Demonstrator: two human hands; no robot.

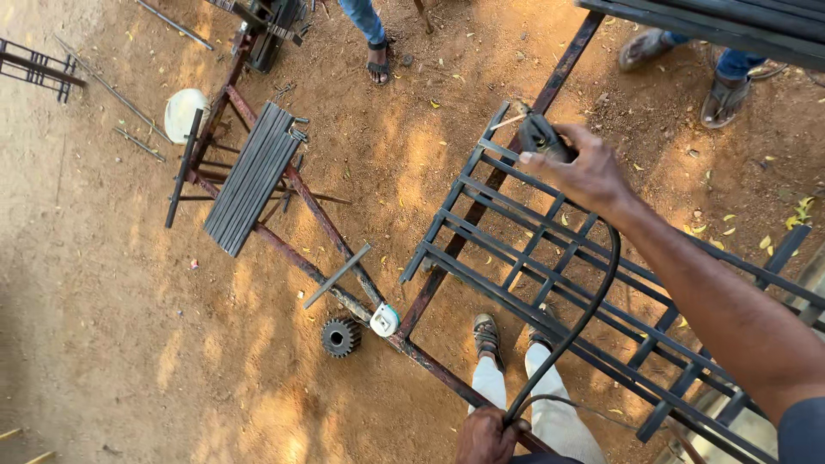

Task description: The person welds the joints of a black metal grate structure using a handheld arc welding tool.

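The right hand (pixel 584 172) is gripping a dark welding electrode holder (pixel 541 136), fingers wrapped tight around its handle, with a short rod tip (pixel 509 122) sticking out toward the upper left. The holder is sitting directly over the upper corner of a black metal grille frame (pixel 516 249), at the point where the frame meets a long rusty steel bar (pixel 563 64); whether the tip is touching the metal cannot be told.

A thick black cable (pixel 593 301) is running from the holder down in a curve across the grille to the left hand (pixel 485 436), which is closed around it at the bottom edge of the view. The two hands are well apart, each clamped on its own end of the tool.

The grille frame is lying flat, raised on rusty bars above the dirt ground (pixel 103 326). The person's own legs in pale trousers and sandalled feet (pixel 487 335) are standing beneath and just beside it.

To the left, a bundle of flat grey steel strips (pixel 253 176) is resting across a rusty frame stand (pixel 318 219). A loose grey bar (pixel 337 276) is lying across that stand lower down. A small white tape measure (pixel 384 320) is sitting at the joint of the rusty bars, and a dark toothed gear (pixel 340 337) is lying on the ground just beside it. A white round object (pixel 180 112) is lying near the stand's far end.

Other people's feet (pixel 378 60) in sandals are showing at the top edge.
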